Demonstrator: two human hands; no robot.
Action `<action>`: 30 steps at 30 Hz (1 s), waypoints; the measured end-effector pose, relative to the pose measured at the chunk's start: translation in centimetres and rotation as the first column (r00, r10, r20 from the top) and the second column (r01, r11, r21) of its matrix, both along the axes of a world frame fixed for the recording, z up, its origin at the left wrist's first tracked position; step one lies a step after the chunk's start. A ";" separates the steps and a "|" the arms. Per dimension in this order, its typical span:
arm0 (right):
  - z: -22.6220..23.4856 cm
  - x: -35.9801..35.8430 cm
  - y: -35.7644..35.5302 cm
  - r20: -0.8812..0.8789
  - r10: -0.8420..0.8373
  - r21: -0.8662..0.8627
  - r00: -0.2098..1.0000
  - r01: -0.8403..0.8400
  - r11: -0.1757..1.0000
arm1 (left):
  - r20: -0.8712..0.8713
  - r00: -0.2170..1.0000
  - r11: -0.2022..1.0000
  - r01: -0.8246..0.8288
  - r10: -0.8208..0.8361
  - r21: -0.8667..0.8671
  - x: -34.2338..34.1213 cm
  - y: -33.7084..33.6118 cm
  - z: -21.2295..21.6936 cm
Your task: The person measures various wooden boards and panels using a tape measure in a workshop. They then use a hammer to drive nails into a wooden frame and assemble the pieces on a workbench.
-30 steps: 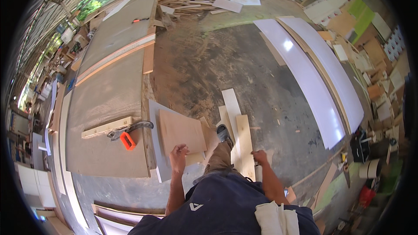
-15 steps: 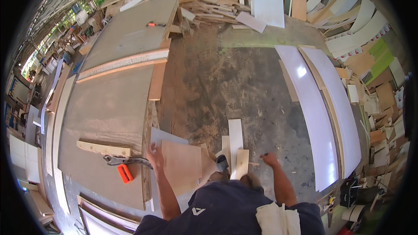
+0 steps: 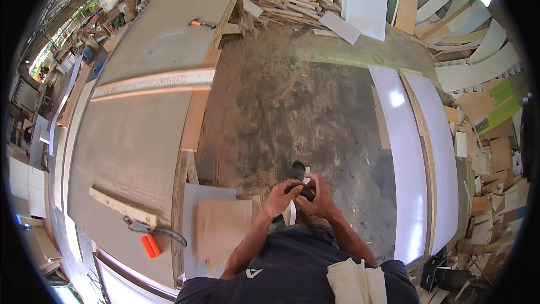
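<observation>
My left hand point(image 3: 283, 198) and my right hand point(image 3: 319, 199) meet in front of my body, fingers bent inward and closed. Between them is a small dark object point(image 3: 307, 193), mostly hidden by the fingers; its kind cannot be made out. My right hand is wrapped round it, while the left fingertips pinch at its near side. Just beyond the hands a black shoe point(image 3: 298, 169) stands on the floor. To the left, a dark curved hand tool point(image 3: 154, 229) lies on the workbench, with an orange block-shaped thing point(image 3: 151, 246) and a wooden strip point(image 3: 122, 207) beside it.
The large grey-brown workbench point(image 3: 135, 118) runs along my left, crossed by a long white-faced board point(image 3: 154, 83). Plywood pieces point(image 3: 225, 228) lean at its near edge. On the right, long glossy white panels point(image 3: 396, 163) lie on the floor. Scrap wood point(image 3: 287, 8) is heaped at the back.
Both hands, apart before, have come together in front of my body; the left moved right, away from the bench edge and plywood. The view has shifted slightly.
</observation>
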State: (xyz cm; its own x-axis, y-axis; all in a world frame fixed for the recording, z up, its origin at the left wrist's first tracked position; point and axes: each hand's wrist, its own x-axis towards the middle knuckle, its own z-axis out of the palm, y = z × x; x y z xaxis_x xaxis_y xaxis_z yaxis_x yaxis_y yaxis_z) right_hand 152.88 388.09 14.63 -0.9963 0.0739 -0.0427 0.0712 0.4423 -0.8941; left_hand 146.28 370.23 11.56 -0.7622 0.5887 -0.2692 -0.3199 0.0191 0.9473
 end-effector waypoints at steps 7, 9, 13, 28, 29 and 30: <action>2.3 -14.2 5.6 0.052 0.144 0.042 0.988 -0.146 0.988 | 0.093 0.992 0.989 -0.095 0.085 0.112 -13.0 3.3 2.9; 3.6 -18.5 7.8 0.155 0.241 0.077 0.958 -0.255 0.964 | 0.068 0.959 0.952 -0.281 0.275 0.123 -17.5 2.1 4.5; 5.5 -26.0 13.0 0.016 0.359 0.189 0.933 -0.355 0.916 | 0.080 0.707 0.667 -0.693 0.703 0.274 -25.9 -5.7 11.5; 5.5 -48.0 6.5 0.068 0.384 0.335 0.921 -0.383 0.861 | 0.158 0.056 -0.007 -0.929 0.986 0.371 -37.3 -29.4 8.7; 5.7 -48.3 6.1 0.071 0.351 0.330 0.934 -0.354 0.875 | 0.143 0.118 0.053 -0.919 0.983 0.392 -38.9 -27.3 8.8; 5.5 -49.5 4.8 0.086 0.347 0.314 0.934 -0.356 0.880 | 0.151 0.125 0.062 -0.928 0.981 0.368 -39.7 -26.3 8.0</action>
